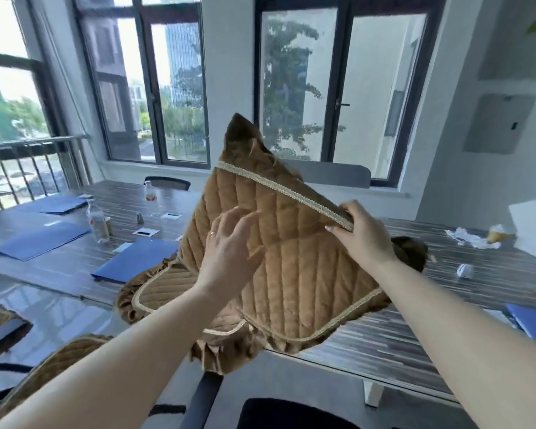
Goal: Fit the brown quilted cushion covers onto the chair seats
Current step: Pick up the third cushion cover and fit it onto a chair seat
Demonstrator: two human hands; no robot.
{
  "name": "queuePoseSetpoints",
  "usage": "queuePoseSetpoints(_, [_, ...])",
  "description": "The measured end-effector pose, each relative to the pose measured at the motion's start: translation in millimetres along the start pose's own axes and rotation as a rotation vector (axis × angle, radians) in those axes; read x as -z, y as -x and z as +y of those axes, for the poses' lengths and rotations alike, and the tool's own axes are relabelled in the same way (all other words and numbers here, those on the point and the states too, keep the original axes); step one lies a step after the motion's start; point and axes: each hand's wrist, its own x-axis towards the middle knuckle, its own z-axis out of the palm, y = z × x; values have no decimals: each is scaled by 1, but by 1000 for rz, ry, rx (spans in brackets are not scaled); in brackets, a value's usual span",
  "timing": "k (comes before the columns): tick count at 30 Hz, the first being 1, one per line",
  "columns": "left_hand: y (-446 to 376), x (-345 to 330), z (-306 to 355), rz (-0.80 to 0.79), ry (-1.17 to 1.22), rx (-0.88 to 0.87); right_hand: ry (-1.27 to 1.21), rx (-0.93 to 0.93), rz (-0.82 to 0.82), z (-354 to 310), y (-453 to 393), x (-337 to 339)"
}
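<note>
A brown quilted cushion cover [294, 258] with cream braid trim is held up in the air over the table edge. My right hand [361, 233] pinches its trimmed upper right edge. My left hand [229, 246] lies against the quilted face with fingers spread and relaxed. A second brown cover [158, 292] lies on the table's near edge, partly hidden behind the raised one. Another brown cover [53, 363] sits on a chair at the lower left. A dark chair seat [279, 413] shows at the bottom, below the raised cover.
The long striped table [415, 335] carries blue folders [41, 239], two plastic bottles [98, 221], small cards and crumpled paper [471, 236]. Chairs [167, 182] stand at the far side under the windows. A railing [28, 168] is at the left.
</note>
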Motion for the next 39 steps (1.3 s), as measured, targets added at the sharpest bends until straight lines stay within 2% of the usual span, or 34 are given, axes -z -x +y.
queuePoseSetpoints(3, [-19,10,15,89,-240,-347,147,220,-29,-10,-7,12])
queuePoseSetpoints(5, [-29,12,24,10,-376,-406,228,363,-47,-16,-7,20])
queuePoseSetpoints(9, [-34,16,36,-205,-479,-245,296,569,-60,-21,-5,22])
queuePoseSetpoints(11, [-27,13,40,-193,-424,-154,279,564,-21,-19,0,18])
queuePoseSetpoints(12, [-24,12,40,-170,-372,-107,267,509,1,-17,2,16])
queuePoseSetpoints(14, [-14,7,35,-161,-247,16,197,280,69,-2,19,7])
queuePoseSetpoints(17, [-1,9,23,-185,-52,214,37,-262,153,45,68,-8])
queuePoseSetpoints(20, [13,18,12,-127,189,348,-80,-846,122,98,132,-20])
queuePoseSetpoints(21, [21,20,5,-97,282,417,-157,-995,111,114,153,-24])
queuePoseSetpoints(23, [32,24,-7,-22,471,555,-388,-1180,112,136,180,-28])
queuePoseSetpoints(26, [47,18,-24,39,634,677,-697,-1287,78,148,195,-32])
queuePoseSetpoints(29, [64,7,-37,50,598,738,-765,-1174,8,140,195,-31])
queuePoseSetpoints(33, [94,-20,-50,14,510,834,-625,-1122,35,148,206,-30])
queuePoseSetpoints(39, [180,-68,-72,-248,345,1088,-383,-1228,-63,172,282,-37])
